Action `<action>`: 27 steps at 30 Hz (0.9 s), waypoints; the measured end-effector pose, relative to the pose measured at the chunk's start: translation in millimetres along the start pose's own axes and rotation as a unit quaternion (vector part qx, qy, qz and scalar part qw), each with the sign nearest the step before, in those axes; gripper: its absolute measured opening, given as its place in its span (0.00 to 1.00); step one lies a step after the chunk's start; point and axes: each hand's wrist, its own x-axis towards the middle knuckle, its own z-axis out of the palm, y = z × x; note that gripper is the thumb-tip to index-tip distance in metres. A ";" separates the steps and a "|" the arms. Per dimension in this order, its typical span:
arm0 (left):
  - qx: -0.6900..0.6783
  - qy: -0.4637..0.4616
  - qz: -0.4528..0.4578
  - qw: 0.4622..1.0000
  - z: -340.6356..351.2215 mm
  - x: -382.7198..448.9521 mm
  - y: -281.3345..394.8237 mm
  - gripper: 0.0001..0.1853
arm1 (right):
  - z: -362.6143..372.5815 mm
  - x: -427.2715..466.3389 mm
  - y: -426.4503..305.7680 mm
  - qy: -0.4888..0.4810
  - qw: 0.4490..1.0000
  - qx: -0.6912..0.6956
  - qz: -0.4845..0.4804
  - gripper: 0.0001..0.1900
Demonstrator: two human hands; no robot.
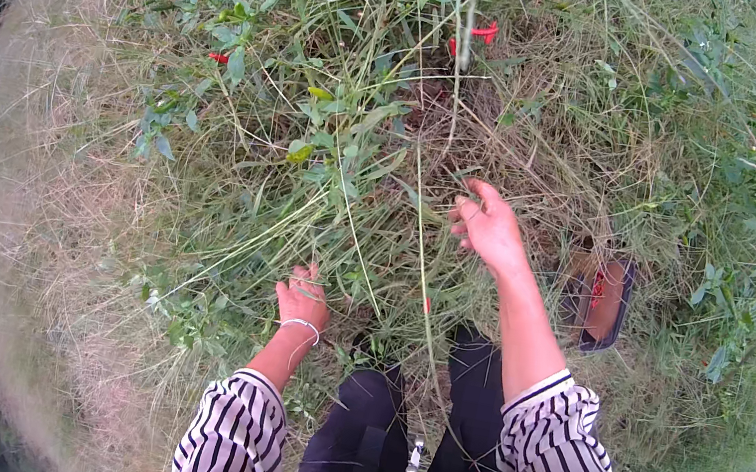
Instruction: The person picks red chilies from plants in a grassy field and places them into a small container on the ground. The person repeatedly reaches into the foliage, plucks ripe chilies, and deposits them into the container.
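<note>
My left hand (304, 300), with a white bangle at the wrist, reaches into long green grass stems. Blades cross its fingers, so whether it grips any is unclear. Further forward and to the right, my right hand (492, 227) is over dry grass, its fingers loosely bent and apart, with nothing visible in them. A chilli plant (239, 11) at the upper left bears green pods and a red chilli (218, 58). More red chillies (486, 32) show among the grass at the top. A yellow-green chilli (299, 152) hangs between the two hands.
To the right of my right forearm, a dark-rimmed container (608, 307) sits in the grass with red chillies (598, 288) inside. Tall grass stalks (464, 46) rise close to the camera. Leafy plants (749, 195) grow along the right side. My dark-trousered legs (365, 416) are below.
</note>
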 end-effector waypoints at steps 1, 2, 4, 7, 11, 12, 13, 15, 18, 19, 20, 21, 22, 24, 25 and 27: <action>0.022 0.031 -0.006 0.999 4.2 -2.7 1.8 0.30 | 2.4 29.0 19.3 0.094 0.981 -0.147 -0.087 0.31; 0.045 0.067 0.000 0.997 9.9 0.1 12.8 0.30 | 7.4 61.4 45.0 0.112 0.977 -0.139 -0.113 0.32; 0.046 0.061 0.011 0.997 9.8 -7.0 21.9 0.33 | 44.3 80.0 41.4 0.059 0.967 -0.168 -0.182 0.33; -0.054 0.101 0.004 0.993 -8.6 -21.5 34.2 0.36 | 123.3 60.4 32.3 -0.140 0.913 -0.314 -0.220 0.26; -0.071 0.240 0.074 0.965 32.0 -48.5 26.7 0.42 | 173.7 2.4 69.7 -0.304 0.831 -0.427 -0.187 0.40; -0.082 0.240 0.106 0.961 28.0 -50.2 32.1 0.41 | 166.0 7.8 88.3 -0.292 0.845 -0.398 -0.207 0.35; -0.112 0.248 0.121 0.955 30.8 -52.9 33.0 0.40 | 156.7 9.1 96.9 -0.295 0.851 -0.375 -0.219 0.32; -0.146 0.262 0.129 0.945 25.7 -56.3 37.6 0.40 | 142.1 9.3 102.7 -0.306 0.847 -0.364 -0.237 0.28; -0.155 0.300 0.117 0.934 6.9 -61.8 45.1 0.42 | 127.4 2.8 91.6 -0.315 0.825 -0.396 -0.254 0.25; -0.153 0.323 0.117 0.926 2.8 -61.5 45.2 0.43 | 124.6 -1.0 85.6 -0.308 0.823 -0.401 -0.260 0.25; -0.150 0.347 0.118 0.918 -1.6 -61.4 45.4 0.44 | 120.6 -5.5 80.1 -0.301 0.821 -0.405 -0.265 0.25; -0.175 0.285 0.098 0.937 -7.5 -63.7 45.7 0.45 | 115.0 -11.3 78.2 -0.296 0.814 -0.422 -0.267 0.24; -0.185 0.247 0.059 0.949 -14.8 -62.3 46.8 0.45 | 111.2 -15.1 76.2 -0.301 0.809 -0.429 -0.268 0.24; -0.206 0.169 -0.013 0.964 -32.6 -52.6 53.8 0.45 | 98.5 -23.7 74.3 -0.305 0.801 -0.443 -0.264 0.24; -0.144 0.104 -0.062 0.982 -37.1 -51.5 52.6 0.44 | 91.9 -38.1 72.4 -0.313 0.800 -0.442 -0.258 0.24; -0.094 0.111 -0.067 0.987 -8.4 -33.7 44.2 0.43 | 65.1 -68.7 73.5 -0.296 0.846 -0.374 -0.239 0.24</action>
